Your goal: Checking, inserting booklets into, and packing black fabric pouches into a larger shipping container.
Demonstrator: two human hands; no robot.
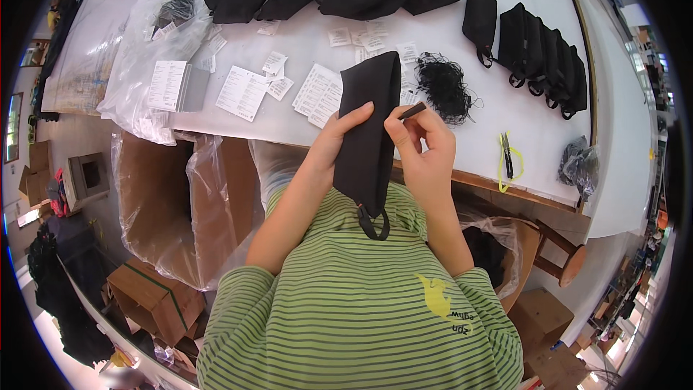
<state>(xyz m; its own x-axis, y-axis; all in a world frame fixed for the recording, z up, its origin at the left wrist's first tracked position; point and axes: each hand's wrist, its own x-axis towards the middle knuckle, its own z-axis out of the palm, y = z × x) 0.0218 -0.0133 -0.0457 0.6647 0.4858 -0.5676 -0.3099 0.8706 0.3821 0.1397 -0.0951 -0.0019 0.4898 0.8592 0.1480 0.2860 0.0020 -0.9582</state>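
Striped green shirt [361, 303] fills the lower view. Left hand [339, 137] is curled round the left edge of a black pouch [369, 130], held upright over the near table [505, 94] edge, loop hanging down. Right hand [426, 148] pinches a small dark tag [413, 110] at the pouch's right edge. Paper labels [317, 90] lie just beyond; tangled black cords [444, 87] right. Bare tabletop right of the hands, up to a yellow-handled tool [507, 159].

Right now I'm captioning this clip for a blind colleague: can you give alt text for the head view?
A person in a green striped shirt holds a black pouch upright in the left hand, while the right hand pinches a small dark tag beside it. Beyond lies a white table with paper tags, a tangle of black strings and more black pouches.
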